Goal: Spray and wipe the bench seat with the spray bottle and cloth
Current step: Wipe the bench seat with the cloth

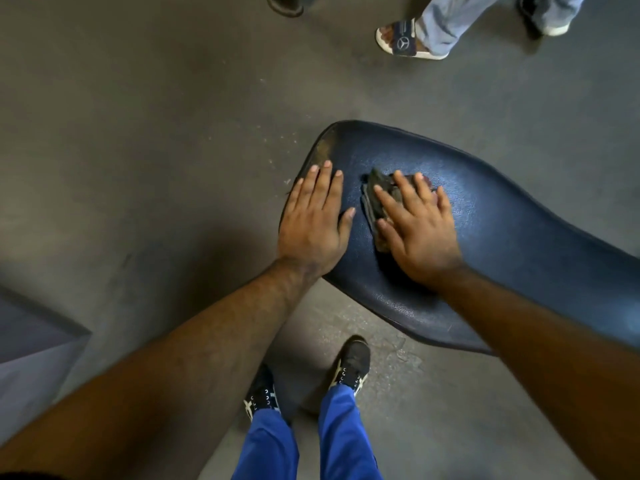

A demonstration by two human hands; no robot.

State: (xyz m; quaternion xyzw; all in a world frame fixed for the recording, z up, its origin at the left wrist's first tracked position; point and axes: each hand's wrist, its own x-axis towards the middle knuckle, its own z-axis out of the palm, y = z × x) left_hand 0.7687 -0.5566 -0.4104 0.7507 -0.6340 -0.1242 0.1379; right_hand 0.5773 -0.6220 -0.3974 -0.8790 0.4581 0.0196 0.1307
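Grey floor (138, 133) under you, dark blue bench seat (502, 237) stretching right, your left hand (311, 223) flat on its near end – fingers straight, your right hand (420, 226) pressing the dark cloth (375, 199) onto the seat – fingers spread, nothing grasped.

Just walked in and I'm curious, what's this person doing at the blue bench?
A person is wiping the blue bench seat. The right hand presses a dark cloth flat against the padding with straight fingers, while the left hand rests flat on the seat's end, apparently bracing it. No spray bottle is in view. Other people's feet show at the top.
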